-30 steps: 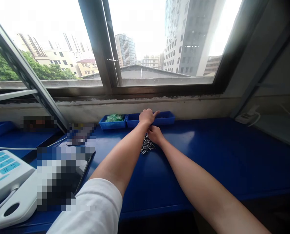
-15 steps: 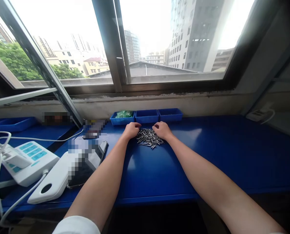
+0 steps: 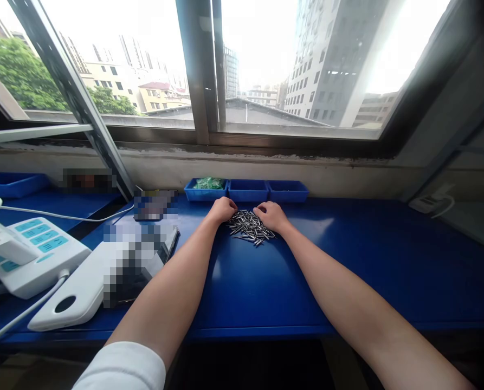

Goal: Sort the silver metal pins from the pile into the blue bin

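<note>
Left hand (image 3: pixel 223 210) and right hand (image 3: pixel 271 216) flank pins (image 3: pixel 250 227) far across the table (image 3: pixel 262 292), each grip curled, any pinch unclear.

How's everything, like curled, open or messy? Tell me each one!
Metal pieces: loose heap
Left hand: curled, at heap's left
Right hand: curled, at heap's right
Green packets: inside open blue bin
Middle bin: open
Right bin: open, contents unclear
White adapter: plugged into power strip
</note>
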{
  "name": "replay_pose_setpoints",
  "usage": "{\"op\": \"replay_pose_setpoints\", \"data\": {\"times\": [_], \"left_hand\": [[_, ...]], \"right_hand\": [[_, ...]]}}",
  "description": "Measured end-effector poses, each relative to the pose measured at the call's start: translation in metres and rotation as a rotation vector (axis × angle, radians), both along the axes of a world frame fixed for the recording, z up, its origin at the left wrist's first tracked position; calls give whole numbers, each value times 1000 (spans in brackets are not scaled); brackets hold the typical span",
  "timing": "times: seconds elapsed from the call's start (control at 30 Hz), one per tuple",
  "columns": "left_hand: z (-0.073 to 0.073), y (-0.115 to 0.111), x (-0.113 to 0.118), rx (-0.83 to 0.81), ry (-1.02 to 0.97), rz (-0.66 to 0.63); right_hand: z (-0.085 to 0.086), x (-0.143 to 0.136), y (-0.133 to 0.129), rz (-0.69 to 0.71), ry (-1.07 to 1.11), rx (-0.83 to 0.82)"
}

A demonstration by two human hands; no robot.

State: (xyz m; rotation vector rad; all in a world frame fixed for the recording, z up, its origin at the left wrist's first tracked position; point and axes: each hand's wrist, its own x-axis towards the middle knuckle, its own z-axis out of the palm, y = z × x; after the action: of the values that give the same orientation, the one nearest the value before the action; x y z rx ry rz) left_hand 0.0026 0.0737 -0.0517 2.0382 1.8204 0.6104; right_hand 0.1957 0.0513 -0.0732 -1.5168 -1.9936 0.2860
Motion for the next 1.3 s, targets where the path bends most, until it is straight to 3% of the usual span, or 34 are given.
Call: {"op": "replay_pose_setpoints", "data": {"times": [0.17,0.4,0.53,0.63,0.77,0.93,1.07,1.2,1.3], "left_hand": [[-5,-2,2,44,42,-25],[-1,-19,13,379,17,-101],[5,-27,20,400,-26,-162],[6,-28,21,393,-63,-186],[4,-27,22,362,-68,-164],[8,-29,22,373,-150,-165],[13,-27,9,348,-201,-16],[13,-22,-12,127,-97,152],[9,-17,-21,24,-41,174]], "right_hand": [[0,0,-1,9,104,75],[8,-3,-10,206,165,257],[13,-5,-14,167,168,239],[15,-6,-15,130,293,189],[17,-7,-14,190,543,69],[20,-3,-13,244,674,-6],[24,8,-10,78,567,104],[23,24,-2,-218,228,239],[18,36,7,-328,91,236]]}}
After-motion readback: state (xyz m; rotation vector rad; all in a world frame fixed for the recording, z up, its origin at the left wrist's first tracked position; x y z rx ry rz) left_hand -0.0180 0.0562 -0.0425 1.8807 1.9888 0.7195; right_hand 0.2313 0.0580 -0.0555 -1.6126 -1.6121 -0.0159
